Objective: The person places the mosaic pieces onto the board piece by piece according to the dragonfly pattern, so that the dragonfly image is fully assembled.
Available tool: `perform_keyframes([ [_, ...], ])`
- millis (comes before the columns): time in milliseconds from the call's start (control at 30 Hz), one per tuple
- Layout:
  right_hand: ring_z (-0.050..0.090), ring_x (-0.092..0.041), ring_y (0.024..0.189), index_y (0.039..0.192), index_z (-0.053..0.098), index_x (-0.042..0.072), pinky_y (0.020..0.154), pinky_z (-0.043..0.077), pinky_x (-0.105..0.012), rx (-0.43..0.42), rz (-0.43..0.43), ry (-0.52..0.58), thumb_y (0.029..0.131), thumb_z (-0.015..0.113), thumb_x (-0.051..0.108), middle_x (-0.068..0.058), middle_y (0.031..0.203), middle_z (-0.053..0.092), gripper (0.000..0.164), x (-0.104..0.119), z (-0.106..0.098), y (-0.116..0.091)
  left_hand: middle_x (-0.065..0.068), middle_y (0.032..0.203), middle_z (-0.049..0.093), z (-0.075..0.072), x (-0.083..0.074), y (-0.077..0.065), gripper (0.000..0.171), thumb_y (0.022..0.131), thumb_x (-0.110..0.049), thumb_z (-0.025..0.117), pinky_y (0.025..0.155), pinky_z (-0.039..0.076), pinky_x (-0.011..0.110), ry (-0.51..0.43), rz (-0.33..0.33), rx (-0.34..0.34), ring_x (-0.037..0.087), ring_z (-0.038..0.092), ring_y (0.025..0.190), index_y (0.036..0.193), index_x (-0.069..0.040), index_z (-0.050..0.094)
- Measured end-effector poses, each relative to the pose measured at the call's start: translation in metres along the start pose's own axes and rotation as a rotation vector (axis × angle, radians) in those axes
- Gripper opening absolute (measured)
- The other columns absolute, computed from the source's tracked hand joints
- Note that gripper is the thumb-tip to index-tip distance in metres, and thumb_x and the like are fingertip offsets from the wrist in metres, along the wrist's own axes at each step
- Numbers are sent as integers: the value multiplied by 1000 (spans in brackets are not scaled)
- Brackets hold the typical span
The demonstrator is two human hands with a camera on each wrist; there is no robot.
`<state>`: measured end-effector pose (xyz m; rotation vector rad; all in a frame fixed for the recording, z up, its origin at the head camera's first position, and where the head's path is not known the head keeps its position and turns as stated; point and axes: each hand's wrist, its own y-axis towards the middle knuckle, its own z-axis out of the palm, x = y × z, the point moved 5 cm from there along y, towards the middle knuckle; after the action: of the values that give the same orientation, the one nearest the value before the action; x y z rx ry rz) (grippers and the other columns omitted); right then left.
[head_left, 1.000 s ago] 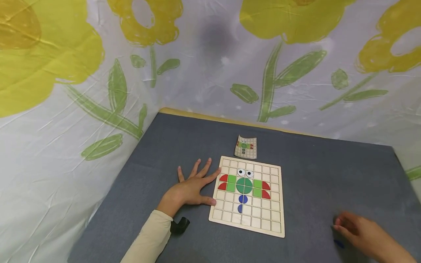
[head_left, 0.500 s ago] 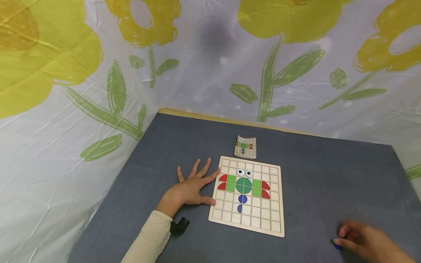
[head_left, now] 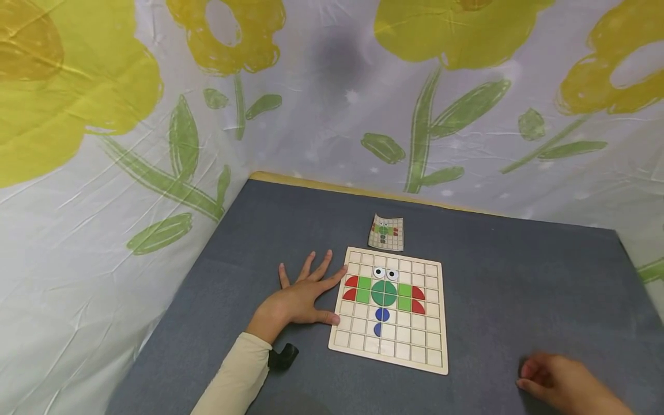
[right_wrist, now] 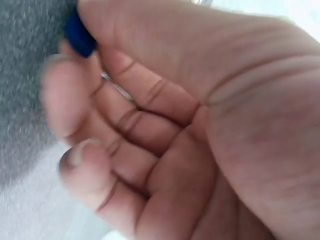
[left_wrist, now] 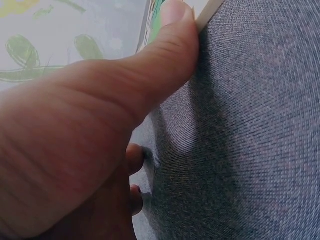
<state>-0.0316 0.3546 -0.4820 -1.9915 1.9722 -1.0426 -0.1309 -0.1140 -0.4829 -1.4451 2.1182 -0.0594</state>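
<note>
A square wooden grid board [head_left: 434, 340] lies on the table, bearing flat coloured pieces. On it are two round eye pieces [head_left: 386, 273], a green circle [head_left: 384, 293], light green squares [head_left: 364, 290] and red quarter-circles [head_left: 418, 306]. Below them sit a blue circle [head_left: 382, 314] and a blue half-circle [head_left: 377, 329]. My left hand [head_left: 298, 301] rests spread out, its thumb and a fingertip on the board's left edge. To the right of the board, my right hand [head_left: 562, 381] pinches a small blue piece [right_wrist: 80, 35] between thumb and finger; its shape is mostly hidden.
Behind the board stands a small curled picture card [head_left: 386, 233] printed with a similar grid figure. A black device [head_left: 283, 357] sits at the left wrist. Flower-patterned sheeting [head_left: 332, 115] hangs behind and left of the dark table [head_left: 519, 276].
My right hand took the blue piece from the table, where it lay beside the fingers, and has shifted slightly left with it. The left hand and the board hold still.
</note>
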Motion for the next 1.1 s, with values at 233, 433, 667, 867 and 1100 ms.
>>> perform_keyframes([
  [233, 70, -2, 82, 103, 79, 15, 70, 59, -29, -168, -263, -56, 96, 79, 24, 10, 95, 76, 12, 31, -18, 1, -3, 178, -5, 0, 1, -1, 112, 79, -64, 84, 110, -15, 85, -13, 3, -6, 35, -13, 163, 169, -42, 20],
  [433, 55, 9, 71, 96, 71, 27, 58, 49, -24, -388, -493, -47, 92, 84, 18, 25, 86, 64, 16, 66, -28, -3, -4, 178, -7, 0, 2, 0, 113, 80, -66, 83, 111, -16, 84, -4, -2, -2, 34, -14, 163, 169, -43, 18],
  [667, 49, 9, 73, 106, 76, 25, 59, 45, -21, -502, -613, -78, 94, 80, 10, 24, 93, 61, 20, 98, -37, -2, -3, 179, -4, 0, 0, -1, 111, 80, -64, 84, 111, -15, 85, -11, 3, -3, 35, -12, 163, 169, -42, 21],
  [867, 58, 6, 83, 105, 75, 26, 66, 53, -24, -423, -536, -74, 97, 77, 17, 23, 99, 65, 12, 113, -41, 6, -1, 179, -4, 0, 0, -1, 111, 80, -62, 85, 110, -16, 85, -25, 7, -7, 36, -13, 163, 169, -41, 22],
  [1100, 56, 2, 70, 107, 67, 27, 59, 46, -24, -332, -464, -63, 103, 71, 24, 19, 86, 66, 7, 125, -40, 14, -2, 179, -5, 2, 2, 1, 113, 79, -61, 86, 110, -20, 83, -39, 3, -7, 35, -15, 163, 169, -42, 21],
])
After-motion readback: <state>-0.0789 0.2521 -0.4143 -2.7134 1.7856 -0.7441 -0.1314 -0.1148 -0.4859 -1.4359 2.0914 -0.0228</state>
